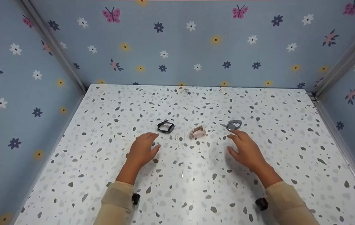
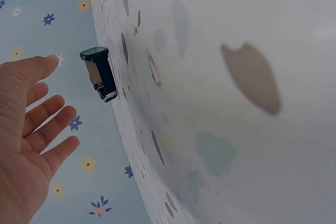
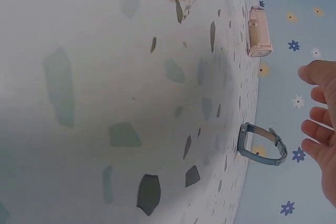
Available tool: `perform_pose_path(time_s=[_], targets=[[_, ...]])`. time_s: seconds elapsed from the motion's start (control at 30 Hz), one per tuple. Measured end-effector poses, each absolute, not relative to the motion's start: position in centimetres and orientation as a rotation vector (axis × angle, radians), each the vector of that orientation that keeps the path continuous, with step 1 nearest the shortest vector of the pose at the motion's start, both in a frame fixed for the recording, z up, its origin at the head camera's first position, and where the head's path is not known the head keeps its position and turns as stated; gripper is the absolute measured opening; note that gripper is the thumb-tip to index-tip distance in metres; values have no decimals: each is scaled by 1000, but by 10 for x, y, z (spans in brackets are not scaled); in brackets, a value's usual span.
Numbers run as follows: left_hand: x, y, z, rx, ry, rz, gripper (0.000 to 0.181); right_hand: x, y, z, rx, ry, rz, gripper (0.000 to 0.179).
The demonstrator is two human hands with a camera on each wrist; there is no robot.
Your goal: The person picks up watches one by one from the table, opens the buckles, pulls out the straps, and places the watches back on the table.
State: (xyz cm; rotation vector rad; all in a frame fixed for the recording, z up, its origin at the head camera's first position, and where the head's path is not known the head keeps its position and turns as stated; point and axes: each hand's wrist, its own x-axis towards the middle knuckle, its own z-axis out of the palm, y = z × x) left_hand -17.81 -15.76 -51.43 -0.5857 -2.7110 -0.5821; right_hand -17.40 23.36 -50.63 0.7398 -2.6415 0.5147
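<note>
Three wristwatches stand in a row across the speckled table. The black watch [image 1: 165, 127] is on the left, the pink watch [image 1: 198, 132] in the middle and the grey watch [image 1: 234, 125] on the right, each with its strap in a loop. My left hand [image 1: 143, 148] hovers just in front of the black watch, fingers relaxed and thumb apart, holding nothing. My right hand [image 1: 245, 148] is right by the grey watch, its fingertips overlapping the near edge of it in the head view. In the right wrist view the grey watch [image 3: 261, 144] shows apart from the loosely bent fingers.
The white table [image 1: 183, 193] has grey speckles. Blue flowered panels [image 1: 177, 43] rise at the back and on both sides, with metal posts at the corners. A small dark wrist camera [image 1: 136, 198] sits at the left cuff, another [image 1: 261, 204] at the right.
</note>
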Motion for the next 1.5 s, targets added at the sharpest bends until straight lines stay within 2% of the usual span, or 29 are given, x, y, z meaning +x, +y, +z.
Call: perform_pose_path(time_s=[0.27,0.7,1.13,1.5], targets=[[-199,-152,-520,-605,-2660,-586,33,-188,227,-504,815,-2580,486,32],[-227,-147,-526,-526,-2770,-722,31,-207,216,-511,869,-2538,512,31],[-246,-137,-530,-362,-2845,-826,51,-218,207,-516,773,-2620,607,32],[-255,-121,-533,-30,-2896,-1056,64,-223,195,-520,786,-2604,646,32]])
